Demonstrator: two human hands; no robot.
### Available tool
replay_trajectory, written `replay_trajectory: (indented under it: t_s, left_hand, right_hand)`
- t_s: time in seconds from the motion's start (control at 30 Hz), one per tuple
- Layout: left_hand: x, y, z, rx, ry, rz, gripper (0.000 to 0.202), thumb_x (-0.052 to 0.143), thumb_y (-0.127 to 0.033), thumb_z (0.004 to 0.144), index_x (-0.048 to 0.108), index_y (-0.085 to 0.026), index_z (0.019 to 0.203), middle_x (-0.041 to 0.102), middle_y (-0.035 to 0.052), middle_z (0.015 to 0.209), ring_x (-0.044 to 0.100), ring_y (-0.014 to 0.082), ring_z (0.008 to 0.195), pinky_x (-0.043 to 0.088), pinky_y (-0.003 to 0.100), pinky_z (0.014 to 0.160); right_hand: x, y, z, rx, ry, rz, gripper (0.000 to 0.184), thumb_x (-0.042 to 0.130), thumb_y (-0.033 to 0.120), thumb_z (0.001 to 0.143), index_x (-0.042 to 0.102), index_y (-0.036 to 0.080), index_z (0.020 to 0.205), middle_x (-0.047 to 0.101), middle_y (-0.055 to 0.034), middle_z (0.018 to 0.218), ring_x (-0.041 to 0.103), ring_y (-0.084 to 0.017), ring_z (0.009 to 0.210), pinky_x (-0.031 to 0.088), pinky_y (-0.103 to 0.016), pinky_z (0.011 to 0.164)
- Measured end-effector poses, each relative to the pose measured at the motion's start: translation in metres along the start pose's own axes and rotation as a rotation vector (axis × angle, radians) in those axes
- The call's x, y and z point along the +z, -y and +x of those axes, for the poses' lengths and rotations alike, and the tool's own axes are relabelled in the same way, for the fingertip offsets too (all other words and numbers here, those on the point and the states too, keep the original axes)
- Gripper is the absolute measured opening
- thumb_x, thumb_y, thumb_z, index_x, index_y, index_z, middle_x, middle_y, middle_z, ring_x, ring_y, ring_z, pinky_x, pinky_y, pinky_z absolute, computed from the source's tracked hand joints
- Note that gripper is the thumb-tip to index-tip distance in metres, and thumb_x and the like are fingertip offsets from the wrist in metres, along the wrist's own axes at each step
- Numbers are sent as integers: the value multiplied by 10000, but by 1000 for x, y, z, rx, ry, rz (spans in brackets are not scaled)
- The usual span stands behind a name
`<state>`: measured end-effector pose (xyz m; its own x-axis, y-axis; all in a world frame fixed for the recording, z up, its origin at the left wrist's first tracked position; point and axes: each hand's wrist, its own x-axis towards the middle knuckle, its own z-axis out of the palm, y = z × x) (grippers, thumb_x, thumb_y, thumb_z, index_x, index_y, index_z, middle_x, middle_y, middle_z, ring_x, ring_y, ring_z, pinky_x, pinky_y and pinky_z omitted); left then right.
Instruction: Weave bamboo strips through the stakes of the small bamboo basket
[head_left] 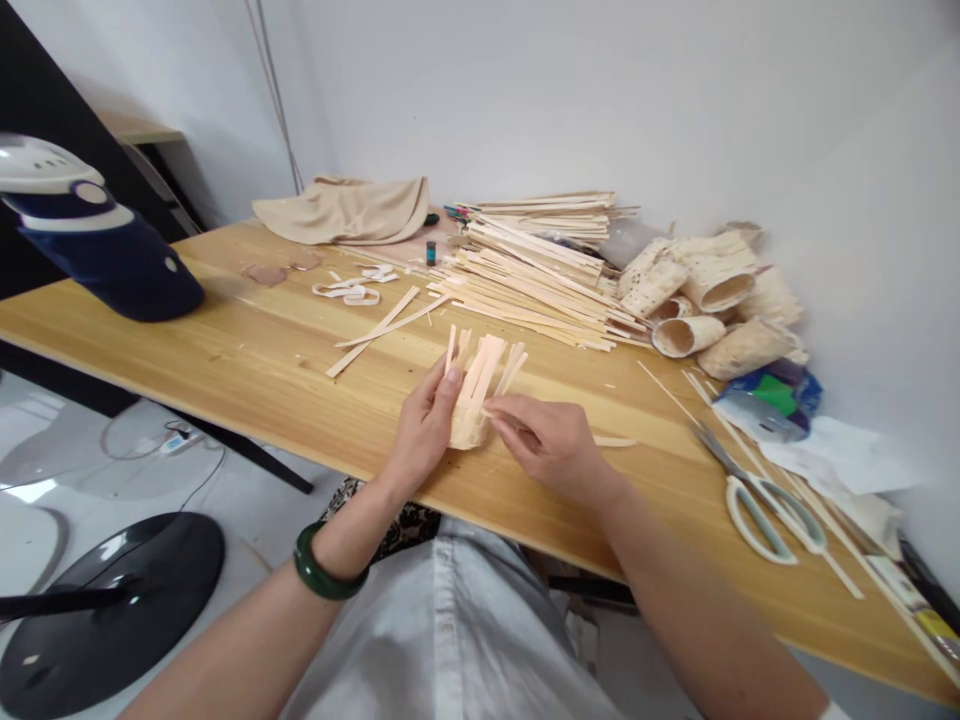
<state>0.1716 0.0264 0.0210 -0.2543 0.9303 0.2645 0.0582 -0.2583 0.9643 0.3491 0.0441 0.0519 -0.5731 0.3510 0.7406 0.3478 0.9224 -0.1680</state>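
Just above the near edge of the table, my left hand is closed around the left side of a small, partly woven basket of pale wood strips. Its lower part is a tight weave, while loose strip ends stand up and fan out from the top. On the right side of the weave, my right hand is closed, thumb and forefinger pinching at a strip end there. The pinched piece is mostly hidden by the fingers. A loose strip lies on the table beyond my right hand.
Bundled wood strips lie at the back, with bark-like tubes to their right. White-handled scissors rest at right. Crossed strips, a white ribbon, a thread spool, folded cloth and a blue bottle stand or lie leftward.
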Motion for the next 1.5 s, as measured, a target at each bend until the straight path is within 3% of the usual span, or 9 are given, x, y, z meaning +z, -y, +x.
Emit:
replay_trajectory:
  t_s: [0.27, 0.4, 0.6, 0.8, 0.97, 1.1, 1.27, 1.4, 1.5]
  left_hand:
    - [-2, -2, 0, -19, 102, -114, 550, 571, -539, 971, 626, -220, 1416, 625, 106, 1511, 510, 304, 1464, 386, 459, 1226]
    - [-6, 4, -3, 77, 66, -96, 584, 629, -486, 957, 515, -307, 1501, 492, 117, 1612, 563, 302, 1409, 432, 506, 1186]
    - [-18, -4, -2, 268, 39, 84, 194, 621, -357, 987, 770, -235, 1002, 573, 109, 1484, 602, 276, 1353, 454, 488, 1180]
    - [-27, -22, 5, 334, 145, 373, 304, 575, -357, 992, 751, -226, 1202, 536, 147, 1533, 555, 290, 1406, 492, 500, 1153]
    - [-28, -36, 8, 234, 236, 522, 260, 566, -373, 947, 727, -177, 1006, 474, 205, 1582, 467, 349, 1482, 369, 588, 1227]
    - [-27, -43, 9, 44, 205, 371, 189, 659, -393, 856, 626, -208, 845, 512, 201, 1515, 493, 364, 1450, 516, 568, 1091]
    - [-28, -43, 9, 124, 192, 223, 219, 750, -413, 808, 665, -212, 813, 547, 165, 1466, 550, 355, 1375, 619, 454, 897]
    - [-33, -41, 11, 123, 248, 266, 200, 770, -408, 799, 712, -219, 824, 549, 156, 1492, 531, 363, 1402, 564, 517, 1017]
    - [-38, -43, 14, 131, 296, 304, 198, 782, -385, 789, 686, -225, 722, 562, 124, 1512, 532, 357, 1411, 402, 573, 1193]
  right_hand:
    - [1, -1, -2, -13, -22, -162, 131, 573, 173, 1015, 685, 185, 1082, 842, -70, 930, 782, -160, 705, 563, -238, 625]
    - [2, -6, -5, 50, 9, -123, 159, 567, 196, 1022, 682, 186, 1132, 839, -63, 925, 775, -152, 683, 556, -231, 609]
    - [-1, -8, -7, -13, -5, -151, 134, 590, 192, 1011, 702, 192, 1085, 844, -72, 953, 802, -173, 800, 592, -248, 699]
    - [-4, -6, -4, -68, 2, -160, 128, 594, 173, 1005, 707, 199, 1058, 841, -54, 912, 793, -168, 782, 592, -259, 701]
    - [-3, -5, -3, -88, 8, -124, 109, 604, 157, 996, 702, 180, 1038, 832, -47, 876, 782, -156, 746, 570, -251, 664]
    - [-1, -5, -3, -43, 11, -113, 110, 602, 167, 996, 699, 194, 1040, 835, -53, 909, 789, -163, 759, 580, -253, 683]
    - [1, -7, -4, -18, 1, -91, 123, 592, 173, 1002, 684, 195, 1080, 838, -74, 957, 799, -180, 808, 603, -268, 721]
    - [2, -7, -4, -22, -3, -55, 97, 602, 158, 996, 671, 196, 1052, 833, -69, 940, 790, -171, 785, 598, -257, 702]
    - [2, -5, -4, -16, 8, -25, 88, 596, 167, 999, 667, 203, 1038, 828, -60, 923, 784, -164, 768, 595, -252, 690]
